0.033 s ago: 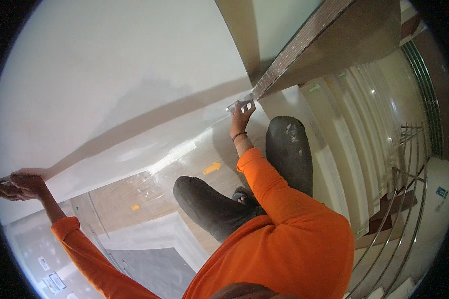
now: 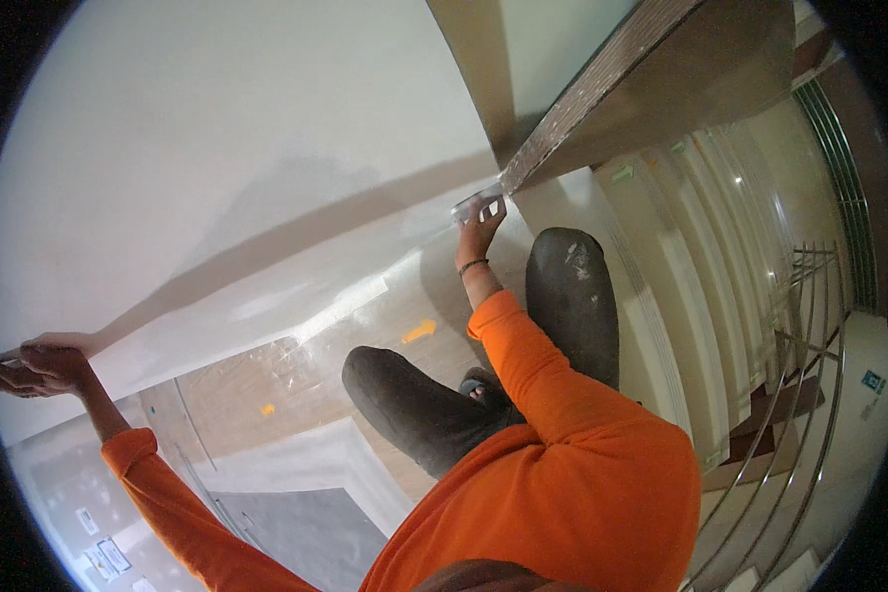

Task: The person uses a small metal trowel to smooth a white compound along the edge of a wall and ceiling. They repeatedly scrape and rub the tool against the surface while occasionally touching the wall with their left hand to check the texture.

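A panel's edge (image 2: pixel 584 99) rose just beyond my right hand (image 2: pixel 479 235), with room leftward along the wall (image 2: pixel 296 109); those fingers pinched a flat tool (image 2: pixel 461 209) there. My left hand (image 2: pixel 57 368) curled by the wall's end, grip unclear.

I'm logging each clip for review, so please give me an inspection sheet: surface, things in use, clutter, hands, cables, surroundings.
Surface: pale wall, crossed by a long shadow; wood-look floor beside its base.
Things in use: a flat tool by the wall's end; its exact type is unclear.
Clutter: yellow arrow marker on the floor; nothing loose made out.
Hands: right hand grips the tool; left hand is at the wall's far left, and whether it holds anything cannot be told.
Cables: nothing seen.
Surroundings: brown panel near the right hand; pale steps and metal railing to the right.
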The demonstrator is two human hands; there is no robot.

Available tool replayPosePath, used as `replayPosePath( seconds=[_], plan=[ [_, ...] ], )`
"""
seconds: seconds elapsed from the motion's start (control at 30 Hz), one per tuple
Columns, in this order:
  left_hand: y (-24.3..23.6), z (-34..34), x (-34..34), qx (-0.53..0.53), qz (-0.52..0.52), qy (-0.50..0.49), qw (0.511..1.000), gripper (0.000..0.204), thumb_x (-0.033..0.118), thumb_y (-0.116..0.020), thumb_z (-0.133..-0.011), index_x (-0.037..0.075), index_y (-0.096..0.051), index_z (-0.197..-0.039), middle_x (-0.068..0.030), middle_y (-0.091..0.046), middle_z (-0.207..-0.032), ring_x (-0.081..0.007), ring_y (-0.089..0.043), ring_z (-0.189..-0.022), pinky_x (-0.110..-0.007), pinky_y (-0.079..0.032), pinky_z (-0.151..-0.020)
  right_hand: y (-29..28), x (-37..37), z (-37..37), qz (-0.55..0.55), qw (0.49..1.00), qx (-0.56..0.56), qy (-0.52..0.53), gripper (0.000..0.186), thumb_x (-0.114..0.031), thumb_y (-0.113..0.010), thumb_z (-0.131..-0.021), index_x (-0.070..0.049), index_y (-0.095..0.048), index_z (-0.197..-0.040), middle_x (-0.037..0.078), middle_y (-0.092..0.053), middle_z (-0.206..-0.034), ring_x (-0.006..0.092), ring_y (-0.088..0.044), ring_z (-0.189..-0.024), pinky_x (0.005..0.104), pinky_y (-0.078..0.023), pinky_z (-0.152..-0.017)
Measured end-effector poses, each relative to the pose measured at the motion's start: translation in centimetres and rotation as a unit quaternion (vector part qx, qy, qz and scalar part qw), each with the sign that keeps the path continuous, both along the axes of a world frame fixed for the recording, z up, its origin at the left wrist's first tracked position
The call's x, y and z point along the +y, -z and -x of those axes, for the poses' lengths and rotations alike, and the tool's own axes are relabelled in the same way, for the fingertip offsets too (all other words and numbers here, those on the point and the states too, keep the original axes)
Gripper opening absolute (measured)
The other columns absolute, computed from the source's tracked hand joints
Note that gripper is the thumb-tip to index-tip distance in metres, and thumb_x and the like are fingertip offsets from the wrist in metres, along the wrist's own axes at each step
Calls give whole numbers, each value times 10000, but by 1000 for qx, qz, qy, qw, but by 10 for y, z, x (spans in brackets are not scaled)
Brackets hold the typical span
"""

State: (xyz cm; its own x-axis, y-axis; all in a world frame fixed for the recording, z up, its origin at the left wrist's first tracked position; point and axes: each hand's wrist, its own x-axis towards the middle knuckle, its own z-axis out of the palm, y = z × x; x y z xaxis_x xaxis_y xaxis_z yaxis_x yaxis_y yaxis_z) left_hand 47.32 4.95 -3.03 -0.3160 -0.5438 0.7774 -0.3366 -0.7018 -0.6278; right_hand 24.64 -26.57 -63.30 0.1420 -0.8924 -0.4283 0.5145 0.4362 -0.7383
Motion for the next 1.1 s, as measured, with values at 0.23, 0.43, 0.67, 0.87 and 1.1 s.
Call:
replayPosePath(
  seconds=[0.23,0.43,0.67,0.87,1.1],
  plan=[
    [-3,-11,-4,-43,-35,-16,998,459,345,-486,-1042,37,-433,-1378,-298,-499,-1378,-519,-401,-1362,-647,-312,-1105,16,-22,-14,7,994,42,104,603,-169,-588,-1000,-44,-332,-1532,197,-502,-1417,300,-502,-1300,399,-448,-1065],
    [-14,-33,41,-34,-6,-13,999,376,358,-431,-1059,44,-550,-1229,-273,-568,-1264,-504,-461,-1257,-656,-318,-1075,-29,24,-6,-130,991,-29,1,686,-254,-638,-966,-243,-252,-1533,92,-443,-1450,260,-453,-1313,515,-432,-1027],
    [-6,-51,51,-7,32,35,999,433,438,-434,-1053,56,-615,-1146,-254,-605,-1219,-533,-456,-1219,-661,-271,-1105,-68,-2,1,-188,980,-70,-9,637,-261,-648,-964,-295,-302,-1498,54,-442,-1467,250,-435,-1311,551,-400,-1038],
    [-1,-67,64,-3,42,25,999,428,436,-454,-1049,54,-616,-1153,-269,-579,-1278,-524,-445,-1261,-675,-246,-1113,-69,-14,10,-248,966,-65,-36,594,-331,-671,-932,-332,-349,-1432,25,-446,-1393,220,-451,-1201,450,-466,-929],
    [18,21,-35,84,55,30,995,691,530,-281,-1062,2,-379,-1496,-202,-382,-1549,-394,-259,-1477,-556,-174,-1214,-87,-10,28,-260,956,-101,-89,591,-376,-667,-932,-350,-359,-1436,51,-414,-1383,247,-441,-1207,467,-469,-973]
  ],
)
